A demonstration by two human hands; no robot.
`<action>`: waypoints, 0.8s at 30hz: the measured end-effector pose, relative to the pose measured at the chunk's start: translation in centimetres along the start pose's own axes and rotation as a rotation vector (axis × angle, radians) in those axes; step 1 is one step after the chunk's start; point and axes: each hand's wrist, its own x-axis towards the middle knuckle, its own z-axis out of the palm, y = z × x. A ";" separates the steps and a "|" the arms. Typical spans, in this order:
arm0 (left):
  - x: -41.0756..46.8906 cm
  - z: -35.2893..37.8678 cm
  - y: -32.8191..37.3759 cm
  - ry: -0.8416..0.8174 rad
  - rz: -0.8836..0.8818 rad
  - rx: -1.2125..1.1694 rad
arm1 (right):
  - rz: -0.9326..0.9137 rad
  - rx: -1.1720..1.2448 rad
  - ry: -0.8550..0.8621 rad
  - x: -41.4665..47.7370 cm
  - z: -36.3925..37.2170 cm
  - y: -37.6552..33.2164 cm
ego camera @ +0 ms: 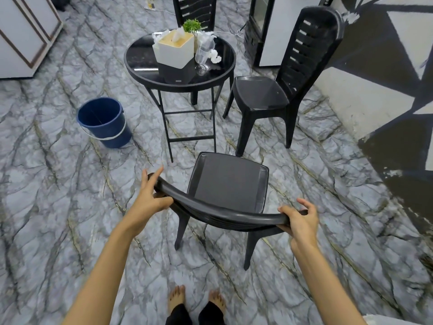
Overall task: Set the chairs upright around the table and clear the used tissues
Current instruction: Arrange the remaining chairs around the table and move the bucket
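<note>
A black plastic chair (228, 181) stands upright just in front of me, its seat facing the round black table (140, 66). My left hand (150, 195) grips the left end of its curved backrest top, and my right hand (298, 220) grips the right end. A second black chair (262, 95) stands upright to the right of the table, and a third (194, 8) behind it. On the table lie crumpled white tissues (215, 56), a cream tissue box (175, 49), an overturned clear glass (202, 56) and a small green plant (192, 25).
A blue bucket (103, 121) stands on the marble-patterned floor left of the table. A white cabinet (25, 36) is at far left, a black-and-white appliance (267, 31) behind the right chair. A patterned wall (386, 78) runs along the right. My bare feet (196, 299) are at the bottom.
</note>
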 end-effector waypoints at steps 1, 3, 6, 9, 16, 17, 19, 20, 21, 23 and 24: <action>0.0 -0.1 0.3 -0.004 -0.024 -0.055 | 0.002 0.000 0.001 0.1 0.0 0.0; 0.3 0.1 0.6 0.043 -0.065 -0.031 | 0.005 -0.008 0.004 0.2 0.0 0.2; 0.4 1.3 -0.1 0.095 -0.099 0.103 | 0.009 -0.031 0.001 0.3 -0.1 0.3; 0.2 1.8 0.3 0.115 -0.117 0.040 | 0.015 -0.050 -0.013 0.4 -0.2 0.2; 0.6 1.1 1.9 -0.023 -0.240 -0.189 | 0.046 -0.023 -0.043 0.6 -0.3 0.1; 0.7 1.1 2.0 -0.029 -0.248 -0.229 | 0.050 -0.012 -0.040 0.6 -0.2 0.0; 0.7 1.2 2.3 -0.053 -0.261 -0.284 | 0.060 0.007 -0.039 0.7 -0.1 -0.1; 0.7 1.4 2.5 -0.053 -0.266 -0.303 | 0.066 0.017 -0.043 0.7 0.0 -0.1; 0.6 1.7 2.6 -0.037 -0.265 -0.314 | 0.076 0.032 -0.047 0.7 0.0 -0.1; 0.6 2.1 2.6 0.021 -0.264 -0.327 | 0.115 0.084 -0.062 0.9 0.1 -0.1; 0.7 2.3 2.5 0.044 -0.264 -0.326 | 0.142 0.121 -0.066 1.0 0.1 0.0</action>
